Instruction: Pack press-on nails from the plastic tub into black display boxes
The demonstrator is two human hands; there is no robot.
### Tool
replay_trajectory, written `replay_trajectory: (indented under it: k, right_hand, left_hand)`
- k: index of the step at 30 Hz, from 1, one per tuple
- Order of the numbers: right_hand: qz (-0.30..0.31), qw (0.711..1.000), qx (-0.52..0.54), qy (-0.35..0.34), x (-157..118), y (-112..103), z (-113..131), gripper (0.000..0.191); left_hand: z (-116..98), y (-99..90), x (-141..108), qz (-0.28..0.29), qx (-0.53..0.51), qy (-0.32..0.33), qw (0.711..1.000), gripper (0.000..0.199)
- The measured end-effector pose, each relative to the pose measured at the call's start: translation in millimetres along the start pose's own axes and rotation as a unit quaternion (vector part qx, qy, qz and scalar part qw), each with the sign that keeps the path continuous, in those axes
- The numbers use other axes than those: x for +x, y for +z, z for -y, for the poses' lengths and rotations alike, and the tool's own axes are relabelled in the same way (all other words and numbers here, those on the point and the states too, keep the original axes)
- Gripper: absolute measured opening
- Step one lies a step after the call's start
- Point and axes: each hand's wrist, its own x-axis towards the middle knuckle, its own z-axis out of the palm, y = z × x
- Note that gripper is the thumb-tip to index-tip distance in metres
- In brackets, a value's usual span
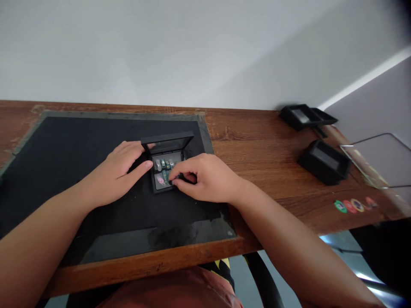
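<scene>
Left hand (118, 173): palm down, loosely spread, thumb at case's left edge | Right hand (205, 177): arched, thumb and index over nail tips (163, 164), grasp unclear | Case (159, 184): lid (167, 143) raised, on black mat (105, 145)

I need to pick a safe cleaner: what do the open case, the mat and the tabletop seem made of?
Open case: likely hard plastic, dull black, with crisp straight edges.
Mat: perhaps rubber or plastic sheet, dark, flat and smooth; I can't tell which.
Tabletop: wood or wood-look laminate, showing brown grain and a soft sheen.
</scene>
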Motion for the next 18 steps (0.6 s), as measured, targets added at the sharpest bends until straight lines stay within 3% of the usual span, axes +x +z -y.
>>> replay_trajectory:
  k: [18]
  right_hand:
    - [-0.031,0.999,-0.025,-0.029,0.1,1.2,-5.0,0.018]
  left_hand:
    - [-0.6,3.5,-1.2,-0.007,0.011,-0.001,1.0,0.057]
